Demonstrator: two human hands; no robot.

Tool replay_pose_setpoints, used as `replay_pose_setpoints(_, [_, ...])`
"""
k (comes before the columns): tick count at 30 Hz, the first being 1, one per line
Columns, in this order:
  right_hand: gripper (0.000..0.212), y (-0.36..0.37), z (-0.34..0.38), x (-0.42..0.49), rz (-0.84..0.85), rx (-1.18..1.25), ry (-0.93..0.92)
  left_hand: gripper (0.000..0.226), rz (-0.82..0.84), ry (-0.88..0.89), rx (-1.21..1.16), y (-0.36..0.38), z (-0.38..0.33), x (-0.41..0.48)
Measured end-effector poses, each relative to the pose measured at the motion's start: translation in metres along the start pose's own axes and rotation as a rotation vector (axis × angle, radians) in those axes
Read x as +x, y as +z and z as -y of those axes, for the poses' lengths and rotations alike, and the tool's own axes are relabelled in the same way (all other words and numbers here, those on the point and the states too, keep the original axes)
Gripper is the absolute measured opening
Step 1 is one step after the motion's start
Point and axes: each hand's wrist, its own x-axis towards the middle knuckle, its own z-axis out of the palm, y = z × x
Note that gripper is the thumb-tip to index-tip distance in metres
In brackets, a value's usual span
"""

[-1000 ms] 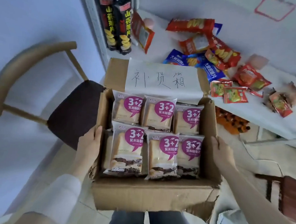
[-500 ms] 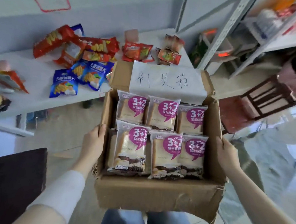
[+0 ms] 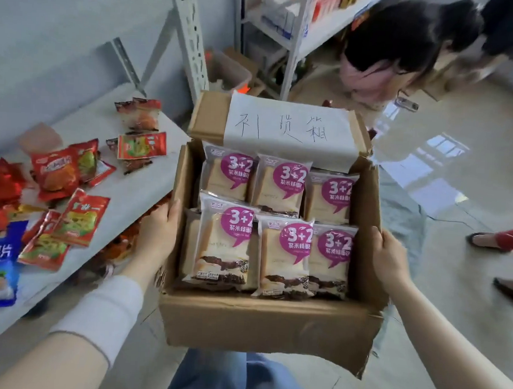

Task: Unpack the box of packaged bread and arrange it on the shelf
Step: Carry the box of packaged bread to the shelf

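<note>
Packaged bread (image 3: 277,225) fills the open cardboard box (image 3: 265,321). I count six packets on top, in two rows of three. The rows run from side to side, and each packet lies with its long side pointing away from the person. More packets may lie under them, but this I cannot tell. A white paper with handwriting (image 3: 286,130) is stuck on the far flap.

The person carries the box in front of the body, above the knees, and it does not rest on anything. The left hand (image 3: 156,233) grips the left wall with the thumb over the rim, and the right hand (image 3: 389,256) grips the right wall in the same way. So both hands are busy and no packet is taken out yet.

The shelf (image 3: 147,184) lies on the person's left, just beside the left hand — well apart from the right one. Red and blue snack packets (image 3: 55,176) already cover much of its board. I think the box must be put down first, and then the left hand has the shorter way to the shelf.

Behind the box another person (image 3: 393,52) bends down near a second rack.
</note>
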Motion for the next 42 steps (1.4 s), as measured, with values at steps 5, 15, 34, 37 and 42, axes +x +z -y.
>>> replay_pose_setpoints(5, [0.036, -0.002, 0.007, 0.067, -0.133, 0.049, 0.155, 0.041, 0.187, 0.049, -0.01, 0.052, -0.054, 0.114])
replay_pose_setpoints(15, [0.042, 0.028, -0.027, 0.207, -0.215, 0.163, 0.428, 0.036, 0.391, 0.158, 0.086, 0.195, -0.14, 0.274])
replay_pose_setpoints(34, [0.035, 0.18, -0.122, 0.382, -0.255, 0.171, 0.65, 0.036, 0.513, 0.24, 0.22, 0.44, -0.092, 0.43])
replay_pose_setpoints(37, [0.03, 0.186, -0.128, 0.39, -0.236, 0.159, 0.655, 0.037, 0.522, 0.254, 0.222, 0.448, -0.091, 0.436])
replay_pose_setpoints(42, [0.036, 0.195, -0.134, 0.396, -0.239, 0.15, 0.658, 0.04, 0.529, 0.23, 0.245, 0.459, -0.091, 0.437])
